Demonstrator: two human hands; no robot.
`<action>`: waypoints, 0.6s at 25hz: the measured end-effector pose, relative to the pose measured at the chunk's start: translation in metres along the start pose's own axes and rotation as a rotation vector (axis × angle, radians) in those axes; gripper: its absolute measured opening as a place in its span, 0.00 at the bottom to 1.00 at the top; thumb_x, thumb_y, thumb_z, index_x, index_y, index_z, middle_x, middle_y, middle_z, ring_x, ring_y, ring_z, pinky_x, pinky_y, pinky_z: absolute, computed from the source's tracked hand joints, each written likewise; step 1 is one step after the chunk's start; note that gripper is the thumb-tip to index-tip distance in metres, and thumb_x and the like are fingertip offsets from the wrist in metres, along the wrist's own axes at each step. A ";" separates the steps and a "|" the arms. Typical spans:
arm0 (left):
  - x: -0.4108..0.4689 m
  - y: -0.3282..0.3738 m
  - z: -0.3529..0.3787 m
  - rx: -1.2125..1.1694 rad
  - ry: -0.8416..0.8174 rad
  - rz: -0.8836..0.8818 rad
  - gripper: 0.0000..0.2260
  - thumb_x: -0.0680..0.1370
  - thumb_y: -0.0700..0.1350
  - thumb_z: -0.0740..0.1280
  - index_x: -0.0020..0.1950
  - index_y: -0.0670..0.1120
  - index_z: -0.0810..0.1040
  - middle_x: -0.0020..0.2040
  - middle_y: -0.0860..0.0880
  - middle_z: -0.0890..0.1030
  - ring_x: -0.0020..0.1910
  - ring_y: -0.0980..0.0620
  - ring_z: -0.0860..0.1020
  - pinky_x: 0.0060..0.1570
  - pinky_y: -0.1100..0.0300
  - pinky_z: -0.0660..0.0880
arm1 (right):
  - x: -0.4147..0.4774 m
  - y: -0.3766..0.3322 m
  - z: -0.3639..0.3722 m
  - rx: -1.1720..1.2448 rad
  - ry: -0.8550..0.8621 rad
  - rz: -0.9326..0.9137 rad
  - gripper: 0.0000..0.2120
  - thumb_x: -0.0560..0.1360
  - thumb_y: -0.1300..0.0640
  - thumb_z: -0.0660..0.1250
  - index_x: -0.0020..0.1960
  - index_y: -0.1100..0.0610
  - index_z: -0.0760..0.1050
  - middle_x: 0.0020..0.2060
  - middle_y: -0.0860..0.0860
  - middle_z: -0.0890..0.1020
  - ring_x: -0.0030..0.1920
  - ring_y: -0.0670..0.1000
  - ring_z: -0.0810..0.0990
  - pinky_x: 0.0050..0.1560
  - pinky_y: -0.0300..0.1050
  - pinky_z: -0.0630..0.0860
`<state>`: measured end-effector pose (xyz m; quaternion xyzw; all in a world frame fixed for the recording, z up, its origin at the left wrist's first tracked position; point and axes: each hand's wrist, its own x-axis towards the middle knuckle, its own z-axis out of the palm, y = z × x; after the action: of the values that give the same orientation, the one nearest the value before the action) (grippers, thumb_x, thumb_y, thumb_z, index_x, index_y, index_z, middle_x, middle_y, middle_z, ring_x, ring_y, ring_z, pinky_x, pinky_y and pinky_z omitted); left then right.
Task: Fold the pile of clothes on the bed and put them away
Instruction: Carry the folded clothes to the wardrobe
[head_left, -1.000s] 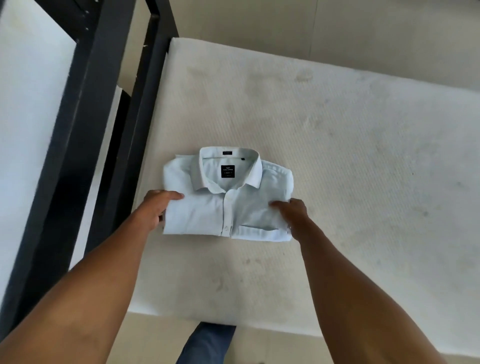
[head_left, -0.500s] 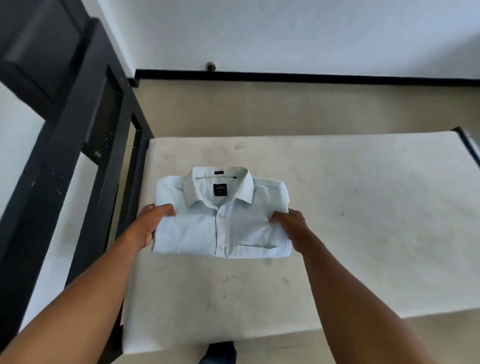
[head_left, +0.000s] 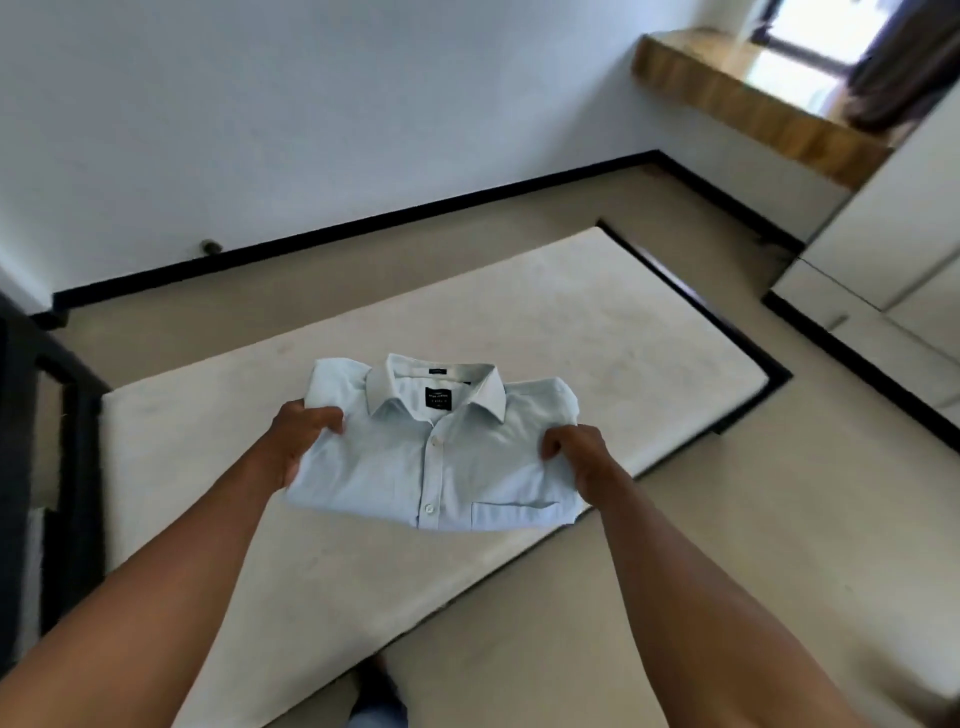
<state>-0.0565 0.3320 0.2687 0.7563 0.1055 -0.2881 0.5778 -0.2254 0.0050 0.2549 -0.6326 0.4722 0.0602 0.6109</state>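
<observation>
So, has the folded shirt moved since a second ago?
Yes. The left hand and right hand have lifted the shirt off the mattress; its pocket corner now overlaps the near edge.

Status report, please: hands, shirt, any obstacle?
Copy: left hand, right hand grip folded shirt at its sides. Held over mattress. No obstacle seen.

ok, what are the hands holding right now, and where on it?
The folded light-blue shirt: the left hand grips its left edge, the right hand grips its right edge.
</observation>
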 end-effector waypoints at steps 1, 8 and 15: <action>-0.008 0.009 0.031 0.032 -0.037 0.016 0.20 0.67 0.38 0.72 0.58 0.37 0.81 0.53 0.34 0.84 0.51 0.33 0.83 0.52 0.41 0.80 | -0.005 0.010 -0.033 0.034 0.036 0.013 0.24 0.55 0.59 0.70 0.51 0.63 0.80 0.52 0.58 0.82 0.48 0.59 0.79 0.42 0.47 0.76; -0.012 0.082 0.240 0.233 -0.317 0.103 0.27 0.59 0.47 0.71 0.55 0.37 0.81 0.52 0.35 0.84 0.49 0.37 0.83 0.48 0.48 0.79 | 0.005 0.027 -0.225 0.301 0.190 -0.004 0.26 0.65 0.42 0.81 0.54 0.57 0.80 0.50 0.55 0.84 0.51 0.56 0.83 0.56 0.53 0.81; 0.058 0.149 0.481 0.351 -0.484 0.121 0.26 0.59 0.46 0.70 0.54 0.35 0.81 0.53 0.33 0.84 0.47 0.38 0.82 0.48 0.48 0.78 | 0.090 0.023 -0.398 0.323 0.390 -0.058 0.14 0.72 0.57 0.78 0.53 0.61 0.80 0.51 0.60 0.85 0.46 0.57 0.84 0.40 0.47 0.79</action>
<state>-0.0867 -0.1739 0.2775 0.7590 -0.1319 -0.4387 0.4627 -0.3909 -0.3682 0.2776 -0.5399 0.5662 -0.1567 0.6028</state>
